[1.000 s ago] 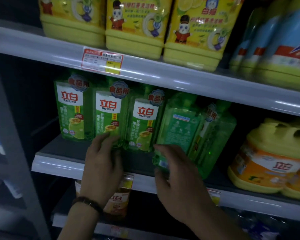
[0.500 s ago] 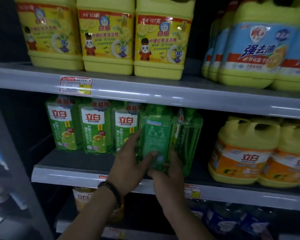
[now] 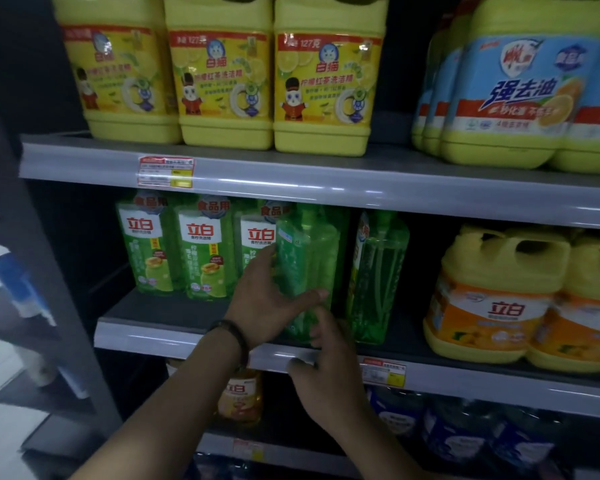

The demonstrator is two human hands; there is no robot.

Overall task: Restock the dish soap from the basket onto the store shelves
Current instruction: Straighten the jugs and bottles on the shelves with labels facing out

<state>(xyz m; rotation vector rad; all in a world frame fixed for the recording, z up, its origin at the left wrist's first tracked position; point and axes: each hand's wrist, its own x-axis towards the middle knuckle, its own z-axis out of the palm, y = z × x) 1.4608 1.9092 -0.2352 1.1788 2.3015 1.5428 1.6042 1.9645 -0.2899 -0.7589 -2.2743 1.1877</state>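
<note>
On the middle shelf [image 3: 153,336], three green dish soap bottles [image 3: 205,251] stand in a row with their labels facing out. Right of them a fourth green bottle [image 3: 305,258] stands with its back label towards me. My left hand [image 3: 267,303] grips it, fingers on its left side and thumb across its lower front. My right hand [image 3: 326,368] is lower, at the shelf's front edge, with one fingertip against the bottle's base. Another green bottle [image 3: 378,275] stands side-on just to the right. The basket is not in view.
Yellow jugs [image 3: 219,74] and blue-labelled jugs [image 3: 506,91] fill the upper shelf. Orange-labelled yellow jugs [image 3: 492,299] stand at the right of the middle shelf. Below are an amber bottle [image 3: 239,396] and blue packs [image 3: 465,434]. A grey upright [image 3: 49,271] bounds the shelves on the left.
My left hand moved from the forward-facing bottles onto the backward-facing bottle and grips it. The bottle now stands straighter beside the row. My right hand slid down off it towards the shelf edge.
</note>
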